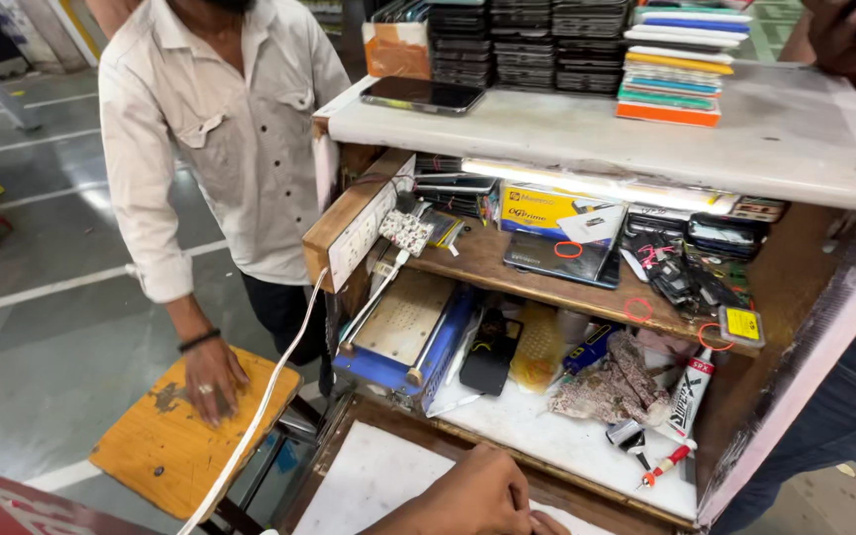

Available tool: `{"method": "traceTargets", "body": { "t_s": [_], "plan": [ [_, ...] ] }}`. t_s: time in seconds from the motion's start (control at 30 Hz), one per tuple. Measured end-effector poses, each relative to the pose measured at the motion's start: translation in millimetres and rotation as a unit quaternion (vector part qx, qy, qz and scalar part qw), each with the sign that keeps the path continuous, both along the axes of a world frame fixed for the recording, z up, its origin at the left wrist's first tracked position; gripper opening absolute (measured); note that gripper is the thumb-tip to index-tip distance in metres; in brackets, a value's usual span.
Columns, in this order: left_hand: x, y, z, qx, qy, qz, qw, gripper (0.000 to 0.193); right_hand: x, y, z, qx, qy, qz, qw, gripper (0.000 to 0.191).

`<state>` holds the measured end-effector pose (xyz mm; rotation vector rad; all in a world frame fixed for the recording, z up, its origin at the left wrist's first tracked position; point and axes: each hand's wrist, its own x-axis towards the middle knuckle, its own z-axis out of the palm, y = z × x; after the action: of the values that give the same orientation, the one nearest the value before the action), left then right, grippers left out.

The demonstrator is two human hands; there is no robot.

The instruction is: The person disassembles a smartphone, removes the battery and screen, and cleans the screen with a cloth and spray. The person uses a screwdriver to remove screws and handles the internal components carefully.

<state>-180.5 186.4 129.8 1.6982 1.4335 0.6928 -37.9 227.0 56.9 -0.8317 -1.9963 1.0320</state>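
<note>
A phone repair stall, set up in what looks like a paved lot with painted floor lines (42,287). The white counter (587,139) carries stacked phone cases (676,69) and a phone (422,94); the shelves below hold phone parts (686,267), a blue heating plate (403,337) (probably for screens) and a screwdriver (668,464).
</note>
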Motion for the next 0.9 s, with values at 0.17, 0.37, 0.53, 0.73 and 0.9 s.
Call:
{"method": "traceTargets", "body": {
  "t_s": [0.17,0.37,0.53,0.73,0.9],
  "plan": [
    [-14,-4,-32,-0.086,-0.185,0.059,0.977,0.015,21,9,2,0.046,0.03,-0.094,0.994,0.033],
    [0,-15,-130,0.069,-0.215,0.226,0.947,0.013,48,16,1,-0.585,0.341,-0.148,0.721,0.057],
    [51,-51,-127,0.236,-0.125,0.126,0.955,0.016,46,-16,-7,-0.575,0.457,-0.143,0.664,0.042],
    [57,-81,-55,0.153,-0.084,0.212,0.962,0.023,53,-30,-19,-0.448,0.448,-0.138,0.762,0.05],
    [45,-61,-19,0.214,-0.088,0.139,0.963,0.053,50,-44,-24,-0.424,0.433,-0.087,0.791,0.059]
  ]
}}
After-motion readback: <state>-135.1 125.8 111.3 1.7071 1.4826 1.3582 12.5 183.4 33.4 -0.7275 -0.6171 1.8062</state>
